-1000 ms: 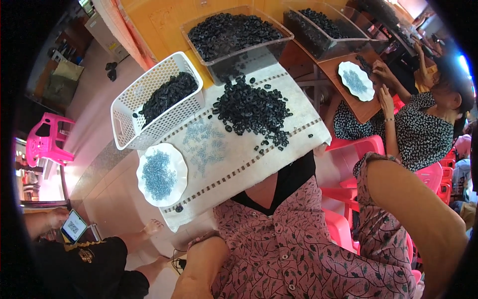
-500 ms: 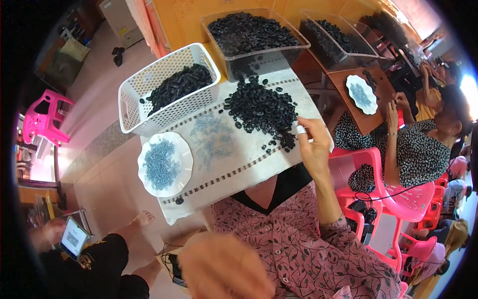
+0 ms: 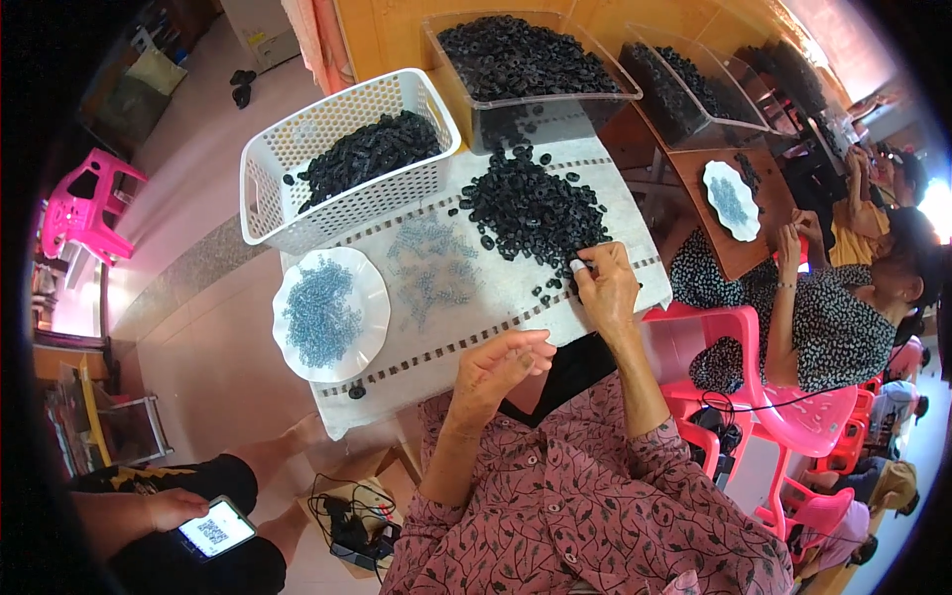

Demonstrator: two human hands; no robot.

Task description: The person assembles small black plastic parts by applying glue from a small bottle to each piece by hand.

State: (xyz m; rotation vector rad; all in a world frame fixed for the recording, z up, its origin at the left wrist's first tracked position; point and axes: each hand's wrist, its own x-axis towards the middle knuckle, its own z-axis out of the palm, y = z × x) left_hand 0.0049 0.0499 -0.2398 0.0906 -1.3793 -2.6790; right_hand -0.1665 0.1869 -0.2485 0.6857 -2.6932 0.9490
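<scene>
My right hand (image 3: pixel 608 290) is at the lower right edge of a pile of small black ring-like pieces (image 3: pixel 531 208). Its fingers are bent together at the loose pieces, and one finger carries a white wrap. Whatever lies between the fingertips is hidden. My left hand (image 3: pixel 501 372) hovers over the table's near edge, fingers curled in toward the thumb; I cannot make out anything in it. Small translucent bluish pieces (image 3: pixel 431 268) lie scattered left of the black pile. More of them fill a white scalloped plate (image 3: pixel 375 342) at the table's left edge.
Behind the pile stand a white perforated basket (image 3: pixel 337 203) and a clear plastic bin (image 3: pixel 535 107), both holding black pieces. A pink plastic chair (image 3: pixel 719 332) is close on the right, with a person seated beyond. At lower left, another person's hand holds a phone (image 3: pixel 218 531).
My left hand has risen from the lower edge to the table's near side. My right hand has moved slightly left and down against the black pieces. The neighbour's phone has shifted right and lower.
</scene>
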